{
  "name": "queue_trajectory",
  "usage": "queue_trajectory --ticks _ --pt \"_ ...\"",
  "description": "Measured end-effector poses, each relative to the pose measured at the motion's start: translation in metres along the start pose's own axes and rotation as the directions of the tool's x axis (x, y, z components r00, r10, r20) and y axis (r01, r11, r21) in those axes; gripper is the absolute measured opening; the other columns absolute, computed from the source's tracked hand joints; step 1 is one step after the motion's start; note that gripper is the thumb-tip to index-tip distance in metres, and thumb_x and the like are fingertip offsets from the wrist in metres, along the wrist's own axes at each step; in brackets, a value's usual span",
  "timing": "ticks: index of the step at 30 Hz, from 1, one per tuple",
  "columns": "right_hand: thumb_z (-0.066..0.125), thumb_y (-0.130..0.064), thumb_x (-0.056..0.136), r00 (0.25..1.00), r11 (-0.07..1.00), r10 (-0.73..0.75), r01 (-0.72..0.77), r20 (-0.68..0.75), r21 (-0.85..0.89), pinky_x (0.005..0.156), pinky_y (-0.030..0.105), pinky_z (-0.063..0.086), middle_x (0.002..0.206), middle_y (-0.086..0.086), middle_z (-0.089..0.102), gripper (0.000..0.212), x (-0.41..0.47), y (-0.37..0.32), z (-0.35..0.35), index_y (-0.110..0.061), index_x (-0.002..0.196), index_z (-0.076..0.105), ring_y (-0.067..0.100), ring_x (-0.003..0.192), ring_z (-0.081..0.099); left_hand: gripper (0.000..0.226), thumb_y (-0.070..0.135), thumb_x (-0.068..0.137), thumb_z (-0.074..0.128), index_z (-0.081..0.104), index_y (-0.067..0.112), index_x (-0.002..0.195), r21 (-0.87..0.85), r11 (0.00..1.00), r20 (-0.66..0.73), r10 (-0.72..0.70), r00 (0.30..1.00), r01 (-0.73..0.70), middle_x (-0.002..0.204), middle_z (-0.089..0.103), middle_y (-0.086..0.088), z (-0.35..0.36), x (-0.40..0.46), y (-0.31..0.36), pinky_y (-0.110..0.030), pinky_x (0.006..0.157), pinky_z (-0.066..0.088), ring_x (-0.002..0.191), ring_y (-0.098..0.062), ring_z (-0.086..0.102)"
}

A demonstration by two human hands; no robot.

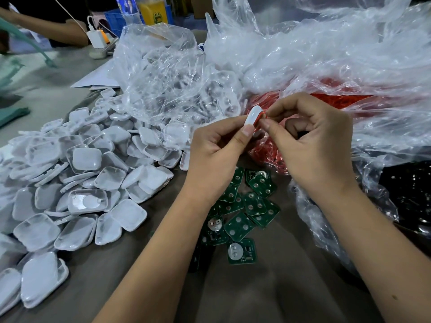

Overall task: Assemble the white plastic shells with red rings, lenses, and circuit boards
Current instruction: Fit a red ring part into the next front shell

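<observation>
My left hand grips one small white rounded-square plastic shell above the counter while my right hand pinches a thin red rubber ring against its edge, so this unit looks barely begun (lens and board still to come). Left over: dozens of loose white shells, roughly fifteen green square circuit boards, and a bag of red rings beyond counting.

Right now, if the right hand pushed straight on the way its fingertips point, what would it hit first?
The right hand points left, already pinching the red ring against the white shell that the left hand holds. It would press straight into that shell, probably then the left thumb.
</observation>
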State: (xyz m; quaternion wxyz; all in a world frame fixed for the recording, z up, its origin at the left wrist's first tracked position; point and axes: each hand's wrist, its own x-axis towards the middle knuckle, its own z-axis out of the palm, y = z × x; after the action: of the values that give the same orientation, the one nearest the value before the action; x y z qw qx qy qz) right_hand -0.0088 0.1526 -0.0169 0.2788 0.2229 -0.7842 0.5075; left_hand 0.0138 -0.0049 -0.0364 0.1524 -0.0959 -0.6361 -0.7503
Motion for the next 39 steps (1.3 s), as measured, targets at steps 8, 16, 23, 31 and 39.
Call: queue_trajectory --ticks 8,16,23,31,39 --pt "0.080 -0.018 0.091 0.999 0.999 -0.031 0.029 -0.042 -0.041 0.056 0.018 0.040 0.054 -0.018 0.054 0.005 0.002 0.000 -0.001 -0.020 0.090 0.075 0.013 0.045 0.047 0.019 -0.001 0.096 0.065 0.075 0.006 0.111 -0.012 1.000 0.047 0.022 0.999 -0.021 0.118 0.075 -0.012 0.001 -0.004 0.005 -0.044 0.079 0.064 0.097 -0.031 0.076" --pt "0.075 -0.009 0.093 1.000 1.000 0.000 0.000 0.030 0.014 0.051 0.037 0.053 0.079 0.000 0.072 0.004 0.003 0.001 -0.003 -0.012 0.094 0.074 0.020 0.055 0.065 0.018 -0.003 0.092 0.070 0.075 0.002 0.109 -0.052 0.998 0.077 0.032 0.997 -0.028 0.123 0.074 -0.006 -0.004 -0.002 0.005 -0.039 0.076 0.064 0.097 -0.032 0.076" --pt "0.073 -0.003 0.094 0.997 1.000 -0.003 0.002 0.077 0.004 0.059 0.006 0.044 0.087 -0.003 0.071 0.004 0.002 0.003 -0.003 -0.005 0.097 0.072 0.001 0.064 0.069 0.011 -0.002 0.091 0.071 0.077 0.004 0.099 -0.088 0.996 0.088 0.023 0.996 -0.016 0.120 0.075 -0.012 -0.007 -0.001 0.004 -0.037 0.082 0.063 0.101 -0.035 0.075" --pt "0.075 -0.003 0.093 0.992 0.999 -0.036 0.035 0.123 0.009 0.058 0.004 0.040 0.081 -0.011 0.069 0.006 0.002 0.001 -0.004 -0.007 0.095 0.072 -0.002 0.059 0.065 0.023 -0.005 0.092 0.068 0.072 -0.006 0.114 -0.112 0.992 0.099 -0.039 0.994 0.050 0.110 0.075 -0.024 -0.011 -0.002 0.007 -0.036 0.080 0.063 0.092 -0.041 0.076" --pt "0.084 -0.016 0.087 0.977 0.992 0.066 -0.086 0.202 0.093 0.041 0.031 0.038 0.064 0.007 0.070 0.012 0.002 0.005 -0.009 -0.019 0.089 0.073 0.030 0.046 0.058 0.031 -0.002 0.094 0.062 0.066 -0.008 0.124 -0.035 0.985 0.164 -0.159 0.974 0.167 0.110 0.073 -0.030 -0.023 0.001 0.014 -0.048 0.096 0.059 0.100 -0.041 0.074"
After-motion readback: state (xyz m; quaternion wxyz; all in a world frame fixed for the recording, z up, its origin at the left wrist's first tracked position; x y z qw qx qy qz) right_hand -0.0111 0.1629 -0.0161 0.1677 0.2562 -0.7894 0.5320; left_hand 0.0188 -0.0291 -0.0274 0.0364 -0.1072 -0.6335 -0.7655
